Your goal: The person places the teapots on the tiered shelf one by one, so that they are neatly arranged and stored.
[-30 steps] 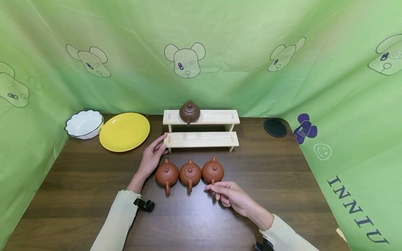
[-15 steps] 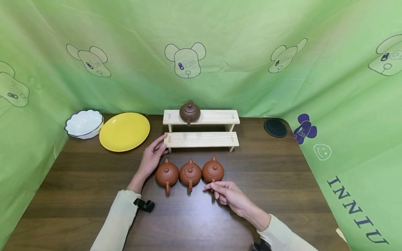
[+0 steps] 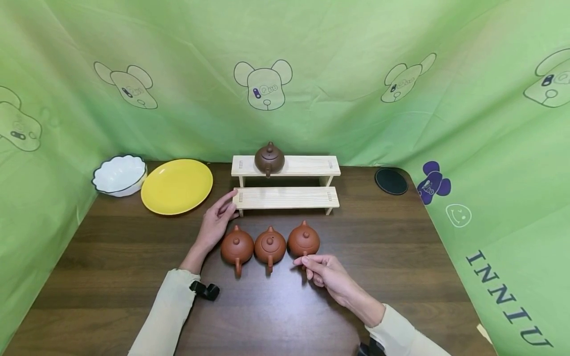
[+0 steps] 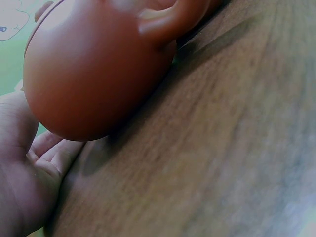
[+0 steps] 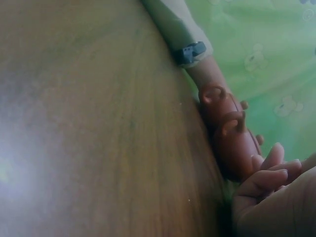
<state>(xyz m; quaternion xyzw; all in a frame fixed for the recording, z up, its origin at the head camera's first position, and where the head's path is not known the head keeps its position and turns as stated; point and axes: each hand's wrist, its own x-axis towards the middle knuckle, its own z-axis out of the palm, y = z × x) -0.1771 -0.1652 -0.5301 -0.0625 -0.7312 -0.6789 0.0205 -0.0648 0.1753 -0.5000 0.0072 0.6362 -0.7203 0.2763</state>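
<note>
Three reddish-brown clay teapots stand in a row in the head view: a left teapot [image 3: 237, 247], a middle teapot [image 3: 270, 246] and a right teapot [image 3: 304, 241]. My right hand [image 3: 327, 276] pinches the right teapot's handle between thumb and fingers, partly covering it. At the left end of the lower step of a pale wooden stand [image 3: 285, 198], my left hand [image 3: 214, 226] holds the corner, one fingertip on the board's edge. The left teapot [image 4: 98, 69] fills much of the left wrist view, close beside that hand. A darker brown teapot [image 3: 269, 159] sits on the upper step.
A yellow plate [image 3: 176, 187] and a white scalloped bowl [image 3: 119, 174] lie at the back left of the wooden table [image 3: 276, 316]. A black round coaster [image 3: 391, 181] is at the back right. Green cloth [image 3: 338, 99] with printed bear heads hangs around the table.
Held by its handle, the right teapot has shifted slightly away from me and to the right, along with my right hand. My left hand stays at the stand's corner.
</note>
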